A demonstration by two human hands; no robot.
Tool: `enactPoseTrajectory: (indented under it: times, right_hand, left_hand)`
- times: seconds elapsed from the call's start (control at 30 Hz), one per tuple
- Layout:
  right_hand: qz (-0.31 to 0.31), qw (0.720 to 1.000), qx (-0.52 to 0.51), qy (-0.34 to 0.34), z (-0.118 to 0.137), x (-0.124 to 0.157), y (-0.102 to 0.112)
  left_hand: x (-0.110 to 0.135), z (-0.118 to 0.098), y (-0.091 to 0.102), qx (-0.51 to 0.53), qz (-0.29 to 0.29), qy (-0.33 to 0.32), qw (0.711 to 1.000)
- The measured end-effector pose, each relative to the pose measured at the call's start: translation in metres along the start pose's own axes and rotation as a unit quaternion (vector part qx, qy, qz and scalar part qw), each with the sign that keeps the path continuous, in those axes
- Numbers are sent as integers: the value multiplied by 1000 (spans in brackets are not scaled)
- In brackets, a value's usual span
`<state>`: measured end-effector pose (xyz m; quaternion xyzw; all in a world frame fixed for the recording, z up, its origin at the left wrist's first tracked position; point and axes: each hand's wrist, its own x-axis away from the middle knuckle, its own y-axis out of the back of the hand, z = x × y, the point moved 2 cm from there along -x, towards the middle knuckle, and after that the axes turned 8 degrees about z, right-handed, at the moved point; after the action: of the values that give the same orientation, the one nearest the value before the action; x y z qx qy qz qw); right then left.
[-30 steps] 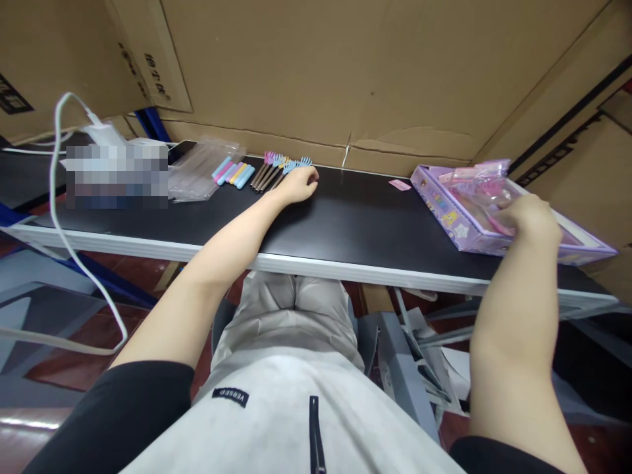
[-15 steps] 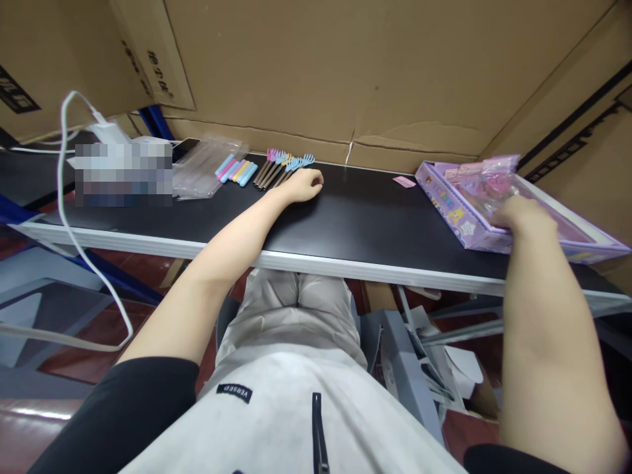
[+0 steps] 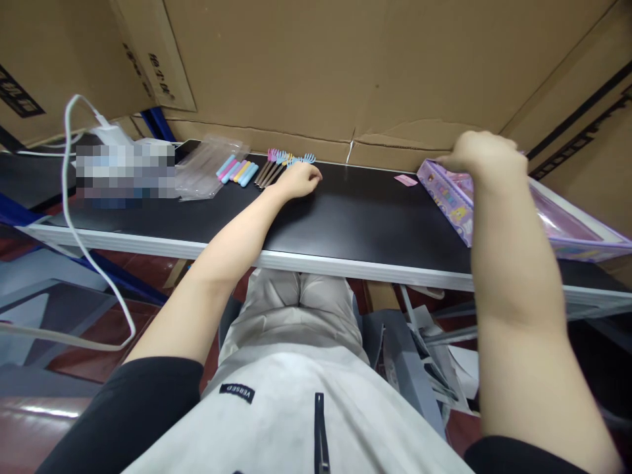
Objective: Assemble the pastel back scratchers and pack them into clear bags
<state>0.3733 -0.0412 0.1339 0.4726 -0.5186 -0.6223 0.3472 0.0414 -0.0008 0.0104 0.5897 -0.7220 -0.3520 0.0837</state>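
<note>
My left hand (image 3: 299,180) rests on the black tabletop, its fingers loosely curled and nothing visible in them. Right beside it lie several small back scratchers (image 3: 269,172) with brownish rods and claw heads in pink, blue and yellow. To their left is a row of pastel tubes (image 3: 237,171), like handles, in blue, pink and yellow. My right hand (image 3: 488,153) is over the far left part of an open purple printed box (image 3: 447,203), thumb by its rim. The other fingers are hidden behind the hand, as is most of the box's pink content.
A clear plastic bag (image 3: 202,172) lies left of the tubes, near a dark phone (image 3: 187,147). A white cable (image 3: 66,178) hangs over the left table edge. A small pink card (image 3: 405,180) lies left of the box. Cardboard walls (image 3: 306,72) stand behind the table.
My right hand has moved from inside the box up and left to its far left part, now covering the pink packets there. My left hand has stayed almost in place.
</note>
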Motion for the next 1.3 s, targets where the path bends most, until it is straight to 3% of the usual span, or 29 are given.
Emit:
enactPoseTrajectory:
  times: [0.03,0.1,0.17,0.23,0.33,0.43,0.53,0.63,0.73,1.0,1.3]
  right_hand:
    - [36,999,12,13,26,21,11]
    - [52,995,2,87,71,56,29]
    - [49,988,-5,146,104,71,30]
    - [54,978,-21,202,126,64,9]
    - [25,935,-139,326,145,34,-45]
    - [24,898,-162,408,153,17,-96]
    - [113,891,-116,424,154,24,-117]
    - [162,892,-71,415,154,39,-108]
    - [161,893,-57,417,155,51,-95]
    - [143,893,-57,423,158,54,-102]
    - [134,906,-73,396,155,50,-103]
  left_hand:
    - [0,2,5,-1,-25,6,1000]
    - [1,7,17,-1,-79,21,997]
    - [1,14,27,-7,-117,40,992]
    - [0,23,31,-28,-129,55,990]
    - [-5,37,29,-89,-107,74,987]
    - [-8,45,23,-146,-63,105,982]
    - [-5,37,19,-220,1,143,965]
    - [3,21,16,-314,76,183,928]
    - [9,6,15,-358,90,192,910]
    - [7,-6,11,-299,5,188,936]
    - [4,-10,1,-284,-6,165,944]
